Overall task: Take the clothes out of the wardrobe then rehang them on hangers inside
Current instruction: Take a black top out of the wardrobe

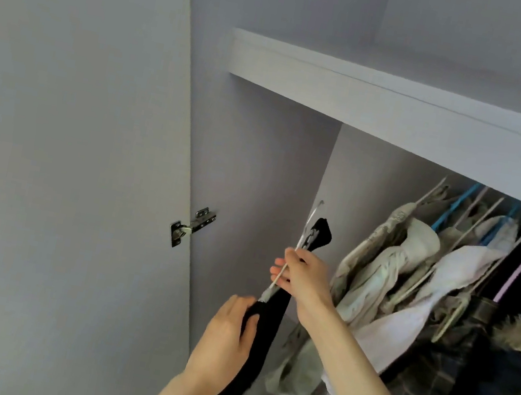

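Pale wardrobe panels frame an open left bay where a black garment (264,323) sits on a white hanger (294,255), held clear of the rail. Right hand (303,274) pinches the hanger; left hand (232,328) grips the cloth below. Judging by the slack fabric, it could slide off, or snag the crowded hanging clothes (412,276) just beside.

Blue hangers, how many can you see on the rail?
2. One blue hanger sits left of centre among the pale clothes; the other blue hanger hangs further right, before the pink one. More may be hidden behind garments.
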`<state>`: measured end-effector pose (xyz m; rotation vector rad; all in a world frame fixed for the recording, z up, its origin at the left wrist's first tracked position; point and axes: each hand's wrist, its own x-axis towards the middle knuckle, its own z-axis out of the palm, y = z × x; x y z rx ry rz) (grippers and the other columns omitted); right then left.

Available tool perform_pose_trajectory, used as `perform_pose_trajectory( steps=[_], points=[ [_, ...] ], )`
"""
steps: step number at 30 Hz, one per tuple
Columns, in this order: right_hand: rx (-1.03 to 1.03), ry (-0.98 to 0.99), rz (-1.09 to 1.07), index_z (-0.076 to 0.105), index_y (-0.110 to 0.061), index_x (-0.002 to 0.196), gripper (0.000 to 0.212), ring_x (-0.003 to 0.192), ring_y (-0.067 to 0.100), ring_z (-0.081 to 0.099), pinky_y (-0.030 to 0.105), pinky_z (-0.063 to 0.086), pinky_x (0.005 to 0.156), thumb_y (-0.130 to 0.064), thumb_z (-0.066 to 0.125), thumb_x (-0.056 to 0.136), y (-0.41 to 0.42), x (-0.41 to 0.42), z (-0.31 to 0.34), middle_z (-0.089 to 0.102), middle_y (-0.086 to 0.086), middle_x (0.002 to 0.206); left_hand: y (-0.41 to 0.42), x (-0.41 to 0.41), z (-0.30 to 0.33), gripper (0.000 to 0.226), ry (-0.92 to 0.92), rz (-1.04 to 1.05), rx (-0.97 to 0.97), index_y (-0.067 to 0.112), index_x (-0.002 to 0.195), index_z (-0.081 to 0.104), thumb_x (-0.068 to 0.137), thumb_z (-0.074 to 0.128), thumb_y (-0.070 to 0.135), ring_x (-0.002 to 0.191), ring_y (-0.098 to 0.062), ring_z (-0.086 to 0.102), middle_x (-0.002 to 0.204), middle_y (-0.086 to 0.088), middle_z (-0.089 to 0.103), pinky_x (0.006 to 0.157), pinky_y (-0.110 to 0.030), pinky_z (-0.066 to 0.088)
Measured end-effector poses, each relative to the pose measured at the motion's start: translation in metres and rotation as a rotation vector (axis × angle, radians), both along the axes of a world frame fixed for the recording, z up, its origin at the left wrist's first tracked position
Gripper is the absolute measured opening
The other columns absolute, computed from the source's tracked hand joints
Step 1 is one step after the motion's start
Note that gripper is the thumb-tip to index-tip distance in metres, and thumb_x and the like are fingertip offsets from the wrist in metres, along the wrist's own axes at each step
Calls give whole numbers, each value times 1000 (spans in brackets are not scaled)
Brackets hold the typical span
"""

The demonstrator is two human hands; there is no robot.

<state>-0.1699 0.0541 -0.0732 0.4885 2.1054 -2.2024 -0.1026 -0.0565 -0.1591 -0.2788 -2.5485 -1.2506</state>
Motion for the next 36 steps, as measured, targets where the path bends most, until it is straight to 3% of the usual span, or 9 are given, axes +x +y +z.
perform_pose_trajectory(
  steps=[4, 9, 14, 17, 20, 23, 28, 32, 36],
  points=[
    [30, -67, 110, 54, -6, 97, 8, 63, 18, 58, 26, 54, 62, -6, 47, 96, 0, 6, -4, 58, 10, 78, -17, 9, 1, 20, -93, -80, 32, 22, 108, 58, 97, 44, 30, 81, -2, 52, 93, 15, 56, 71, -13, 42],
    [177, -120, 231, 59, -7, 101, 10, 57, 12, 49, 19, 47, 53, -11, 53, 94, 10, 18, -13, 58, 5, 74, -46, -7, -1, 22, -80, -88, -107, 17, 107, 61, 97, 42, 24, 72, 0, 49, 92, 9, 53, 70, -12, 36],
    [484, -51, 205, 60, -22, 88, 19, 77, 8, 56, 16, 38, 60, -41, 60, 87, 25, 37, -26, 61, -7, 84, -69, -33, 1, 37, 90, -37, -312, 11, 130, 50, 94, 50, 13, 109, -22, 49, 120, -7, 52, 93, -28, 38],
    [565, 12, 199, 58, -25, 70, 27, 85, 6, 59, 13, 38, 65, -47, 59, 85, 31, 51, -34, 66, -10, 91, -71, -40, -2, 37, 184, -80, -419, 17, 129, 49, 96, 39, 32, 113, -26, 50, 122, -9, 55, 91, -40, 43],
    [568, 73, 201, 63, -22, 68, 29, 79, 7, 61, 21, 43, 70, -46, 60, 84, 34, 62, -39, 68, -7, 80, -70, -32, -7, 53, 223, -125, -473, 19, 108, 61, 99, 19, 49, 88, -17, 62, 98, 2, 63, 81, -37, 53],
    [564, 139, 191, 67, -8, 70, 34, 69, 16, 59, 30, 44, 68, -40, 64, 82, 37, 67, -46, 65, 6, 68, -71, -16, -15, 48, 189, -62, -424, 27, 96, 57, 97, 17, 54, 69, -11, 59, 85, 8, 61, 72, -19, 44],
    [555, 214, 296, 66, -19, 67, 25, 56, 2, 50, 18, 37, 58, -37, 64, 83, 30, 71, -51, 56, -10, 54, -78, 11, -31, 52, 153, 95, -303, 24, 88, 61, 98, 19, 53, 63, -14, 53, 79, 12, 56, 70, -29, 38],
    [619, 293, 481, 73, -20, 84, 21, 66, -1, 54, 14, 38, 63, -31, 57, 90, 18, 66, -53, 68, -10, 74, -92, 54, -33, 42, 96, 337, -251, 22, 86, 63, 93, 32, 48, 64, -10, 48, 81, 14, 58, 76, -29, 33],
    [795, 494, 586, 72, -16, 92, 25, 84, 13, 59, 29, 47, 77, -33, 53, 91, -2, 76, -70, 66, -11, 85, -119, 116, -30, 37, 64, 595, -226, 21, 83, 62, 91, 34, 42, 72, -7, 46, 82, 17, 54, 72, -26, 24]
  ],
)
